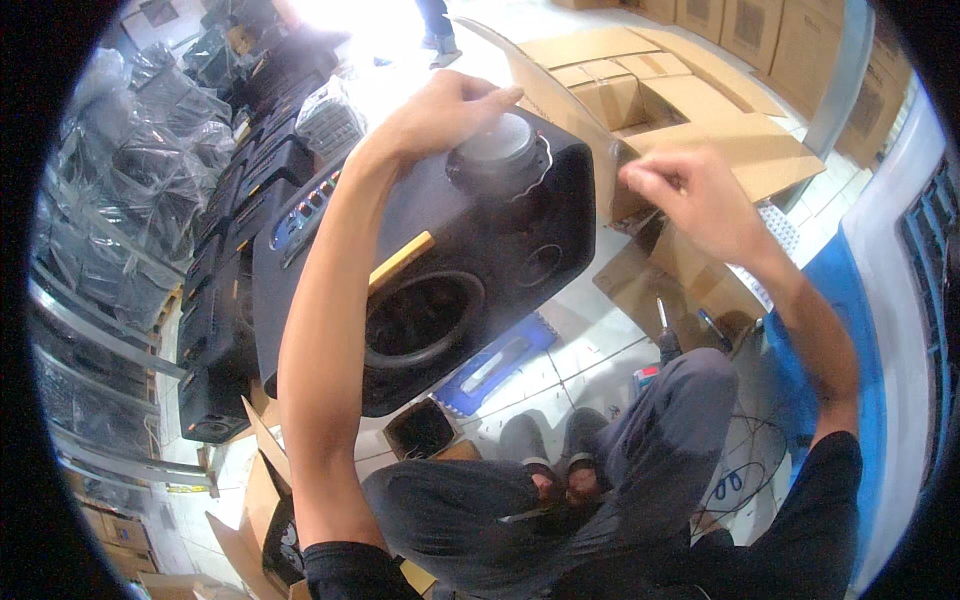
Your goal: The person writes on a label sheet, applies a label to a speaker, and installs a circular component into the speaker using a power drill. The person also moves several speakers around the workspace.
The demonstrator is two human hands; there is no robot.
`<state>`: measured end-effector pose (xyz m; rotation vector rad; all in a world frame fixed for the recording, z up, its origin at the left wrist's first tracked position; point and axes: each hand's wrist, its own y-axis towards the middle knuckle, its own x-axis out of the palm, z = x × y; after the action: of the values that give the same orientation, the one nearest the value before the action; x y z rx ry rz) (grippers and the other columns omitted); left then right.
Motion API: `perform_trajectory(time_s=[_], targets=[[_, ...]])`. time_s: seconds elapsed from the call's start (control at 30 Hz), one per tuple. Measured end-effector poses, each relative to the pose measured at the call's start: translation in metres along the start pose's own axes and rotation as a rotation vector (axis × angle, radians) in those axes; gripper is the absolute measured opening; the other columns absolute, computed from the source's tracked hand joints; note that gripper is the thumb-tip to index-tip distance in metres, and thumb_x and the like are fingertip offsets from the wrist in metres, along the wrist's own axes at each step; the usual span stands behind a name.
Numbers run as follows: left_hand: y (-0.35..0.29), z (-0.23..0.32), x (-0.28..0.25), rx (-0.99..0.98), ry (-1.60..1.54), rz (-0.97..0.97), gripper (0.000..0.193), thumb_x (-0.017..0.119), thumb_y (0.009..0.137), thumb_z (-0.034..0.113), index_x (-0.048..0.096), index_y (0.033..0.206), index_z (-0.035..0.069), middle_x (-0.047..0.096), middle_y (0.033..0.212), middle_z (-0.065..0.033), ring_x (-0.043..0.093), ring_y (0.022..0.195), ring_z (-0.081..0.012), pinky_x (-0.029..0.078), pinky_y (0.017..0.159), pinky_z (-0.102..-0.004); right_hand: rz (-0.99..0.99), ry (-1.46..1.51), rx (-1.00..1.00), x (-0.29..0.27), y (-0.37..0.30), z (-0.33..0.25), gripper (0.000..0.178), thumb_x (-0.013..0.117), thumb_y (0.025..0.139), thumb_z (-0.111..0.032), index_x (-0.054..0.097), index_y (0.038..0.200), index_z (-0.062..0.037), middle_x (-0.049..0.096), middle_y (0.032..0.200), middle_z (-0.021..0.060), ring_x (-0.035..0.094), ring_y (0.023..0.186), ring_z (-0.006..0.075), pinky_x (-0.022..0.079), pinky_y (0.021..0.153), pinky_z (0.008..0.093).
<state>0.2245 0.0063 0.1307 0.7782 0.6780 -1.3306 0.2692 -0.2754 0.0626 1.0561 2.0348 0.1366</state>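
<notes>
A large black speaker cabinet (440, 220) stands in front of my legs. Its side facing me has a big round opening (425, 318) and a smaller round recess (541, 265). On its top right end sits a round driver (497, 143) with a grey disc uppermost and a white wire along its edge. My left hand (445, 112) is bent over the driver's far left, thumb and fingers drawn together; what they pinch is hidden. To the right, in the air beside the cabinet, my right hand (703, 200) is closed, its content not visible. A yellow bar (401, 259) lies on the cabinet.
Open cardboard boxes (690, 110) stand beyond my right hand. A power drill (664, 335) is upright by my right knee. A blue panel (497, 366) and a small black box (420, 430) lie below the cabinet. More black speakers (225, 330) and plastic-wrapped goods (120, 180) line the left.
</notes>
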Motion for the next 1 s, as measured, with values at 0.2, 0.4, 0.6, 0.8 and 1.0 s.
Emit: perform_trajectory(time_s=[0.2,0.4,0.6,0.8,1.0], targets=[[-0.001,0.02,0.0,0.292,0.159,0.027,0.04,0.064,0.094,0.031,0.07,0.113,-0.004,0.073,0.099,-0.0166,0.066,0.094,-0.0214,0.05,0.088,-0.0342,0.025,0.086,0.083,0.025,-0.074,0.0,0.02,0.065,0.092,-0.014,0.071,0.098,0.0046,0.067,0.086,0.0151,0.064,0.071,0.0211,0.05,0.066,0.0333],[0.021,0.035,0.011,0.315,0.432,-0.101,0.03,0.065,0.09,0.022,0.072,0.1,-0.005,0.074,0.089,-0.0148,0.068,0.08,-0.0218,0.053,0.078,-0.034,0.019,0.229,0.159,0.066,-0.113,0.005,0.019,0.065,0.092,-0.014,0.072,0.1,0.0021,0.067,0.087,0.014,0.062,0.068,0.0183,0.05,0.063,0.0307],[0.025,0.044,-0.002,0.431,0.549,-0.237,0.027,0.066,0.088,0.021,0.072,0.096,-0.005,0.072,0.082,-0.0172,0.068,0.074,-0.0213,0.053,0.073,-0.0357,0.031,0.208,0.226,0.071,-0.115,0.021,0.02,0.064,0.092,-0.014,0.071,0.1,0.0031,0.068,0.088,0.0146,0.062,0.064,0.0186,0.05,0.061,0.0303],[0.032,0.05,0.0,0.428,0.68,-0.318,0.034,0.061,0.095,0.028,0.07,0.091,-0.004,0.068,0.075,-0.0166,0.061,0.068,-0.0229,0.049,0.069,-0.0391,-0.015,0.208,0.29,0.071,-0.118,0.017,0.02,0.065,0.091,-0.014,0.072,0.099,0.0026,0.068,0.089,0.0158,0.064,0.066,0.0204,0.05,0.061,0.0319],[0.022,0.041,0.008,0.384,0.614,-0.237,0.045,0.059,0.097,0.041,0.068,0.097,-0.002,0.068,0.084,-0.0154,0.061,0.078,-0.0222,0.048,0.075,-0.0384,-0.012,0.14,0.299,0.07,-0.12,0.022,0.018,0.064,0.091,-0.008,0.07,0.103,0.0039,0.068,0.092,0.0131,0.065,0.073,0.0174,0.05,0.065,0.0296]])
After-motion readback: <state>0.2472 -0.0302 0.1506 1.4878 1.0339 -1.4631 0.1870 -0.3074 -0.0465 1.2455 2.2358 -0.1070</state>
